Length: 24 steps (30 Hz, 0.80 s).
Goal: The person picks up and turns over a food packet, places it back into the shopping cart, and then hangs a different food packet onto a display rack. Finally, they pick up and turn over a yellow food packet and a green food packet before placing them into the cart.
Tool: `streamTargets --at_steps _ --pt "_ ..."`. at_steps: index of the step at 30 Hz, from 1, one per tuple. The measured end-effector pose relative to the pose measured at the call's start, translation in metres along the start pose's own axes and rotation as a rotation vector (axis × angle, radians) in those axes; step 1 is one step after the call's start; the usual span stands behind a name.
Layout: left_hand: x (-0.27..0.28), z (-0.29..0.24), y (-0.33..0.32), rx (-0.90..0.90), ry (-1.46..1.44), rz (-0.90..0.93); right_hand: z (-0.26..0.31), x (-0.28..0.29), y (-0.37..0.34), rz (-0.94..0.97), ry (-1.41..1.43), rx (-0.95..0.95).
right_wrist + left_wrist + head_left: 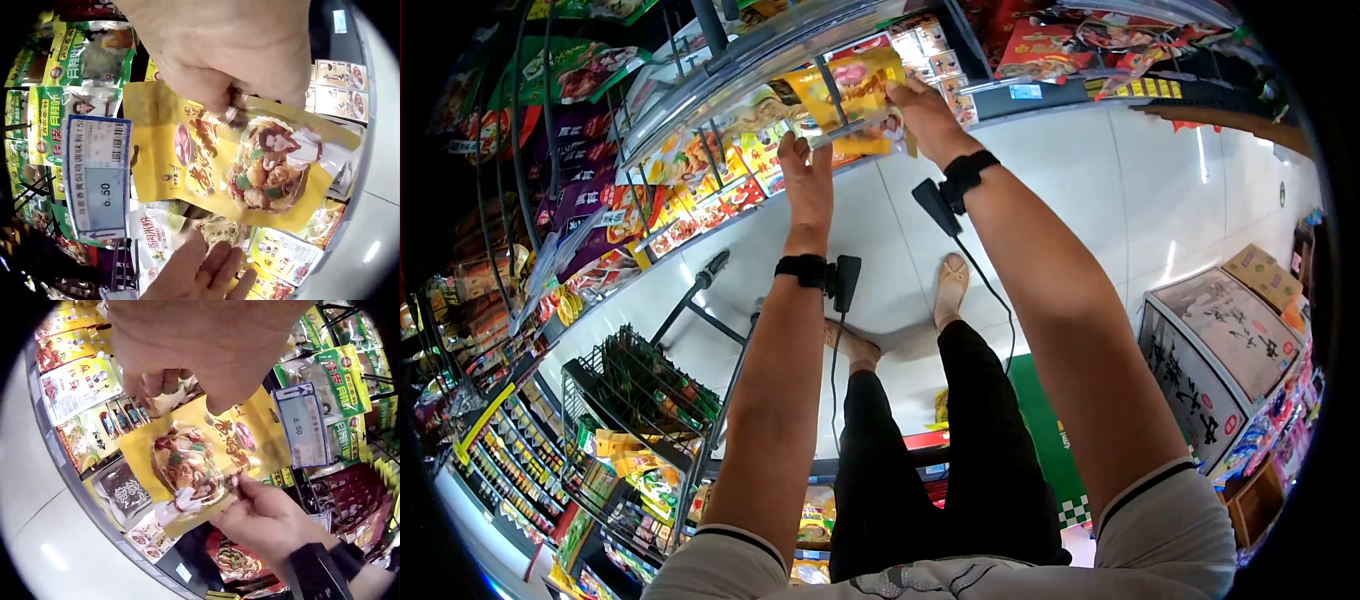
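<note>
My right hand (930, 120) pinches one edge of a yellow seasoning packet (269, 169) in front of the shelf. Its front carries a picture of a cooked dish and a figure in white. In the right wrist view the packet spreads out flat below the right fingers. My left hand (808, 190) is raised beside the packet, its fingers loosely bent and holding nothing. The right wrist view has the left fingers (187, 256) just below the packet's lower edge. A price tag (100, 181) marked 6.50 hangs next to the packet.
Green-and-white spice bags (344, 381) hang on hooks beside the price tag. Yellow and white packets (81, 387) line the lower shelf. A wire shopping cart (640, 430) with goods stands at the left. Large printed boxes (1220, 340) are stacked at the right on the tiled floor (1070, 180).
</note>
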State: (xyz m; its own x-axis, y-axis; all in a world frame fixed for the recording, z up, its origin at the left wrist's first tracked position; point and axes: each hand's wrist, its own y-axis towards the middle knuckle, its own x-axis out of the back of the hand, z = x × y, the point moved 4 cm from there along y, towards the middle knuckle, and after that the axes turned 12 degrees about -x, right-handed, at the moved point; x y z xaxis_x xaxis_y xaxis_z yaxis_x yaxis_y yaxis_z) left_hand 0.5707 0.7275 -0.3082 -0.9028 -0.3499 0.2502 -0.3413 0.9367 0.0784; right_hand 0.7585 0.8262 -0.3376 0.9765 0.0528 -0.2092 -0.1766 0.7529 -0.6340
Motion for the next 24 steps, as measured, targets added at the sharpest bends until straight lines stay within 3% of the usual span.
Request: streamTargets --at_steps 2,3,4,7,8,10,11,14,15,17,18,20,22,24 --pt "0.01 -0.011 -0.017 0.148 0.138 0.025 0.014 -0.004 0.008 0.013 0.022 0.08" --pt "0.013 -0.016 -0.029 0.181 0.142 0.05 0.015 -0.006 0.025 0.026 0.005 -0.032" --pt "0.017 -0.017 -0.044 0.214 0.146 0.075 0.031 -0.01 0.015 0.004 -0.069 -0.028" --pt "0.027 0.003 -0.109 0.288 0.046 0.105 0.043 -0.026 0.021 -0.083 0.041 -0.029" --pt "0.031 0.008 -0.131 0.322 0.03 0.104 0.054 -0.028 0.01 -0.123 -0.09 -0.015" --pt "0.044 0.008 -0.171 0.405 0.035 0.119 0.03 -0.015 0.058 -0.166 -0.329 0.134" --pt "0.049 0.004 -0.186 0.444 0.033 0.125 0.001 -0.004 0.096 -0.112 -0.227 0.243" --pt "0.06 -0.029 -0.217 0.551 0.034 0.11 0.04 -0.005 0.011 -0.163 -0.237 0.13" --pt "0.067 -0.033 -0.227 0.544 0.038 0.11 0.038 0.003 0.009 -0.293 -0.421 0.283" --pt "0.081 -0.037 -0.243 0.523 0.047 0.107 0.021 0.015 -0.009 -0.265 -0.536 0.238" --pt "0.086 -0.049 -0.245 0.536 0.073 0.125 0.009 0.016 -0.031 -0.266 -0.449 0.053" --pt "0.095 -0.082 -0.246 0.561 0.124 0.16 -0.034 0.026 -0.066 -0.116 -0.285 -0.13" --pt "0.105 -0.081 -0.272 0.462 -0.093 0.153 -0.06 0.027 -0.127 -0.058 -0.09 -0.296" --pt "0.113 -0.079 -0.299 0.392 -0.226 0.16 -0.105 0.035 -0.173 0.008 -0.094 -0.451"
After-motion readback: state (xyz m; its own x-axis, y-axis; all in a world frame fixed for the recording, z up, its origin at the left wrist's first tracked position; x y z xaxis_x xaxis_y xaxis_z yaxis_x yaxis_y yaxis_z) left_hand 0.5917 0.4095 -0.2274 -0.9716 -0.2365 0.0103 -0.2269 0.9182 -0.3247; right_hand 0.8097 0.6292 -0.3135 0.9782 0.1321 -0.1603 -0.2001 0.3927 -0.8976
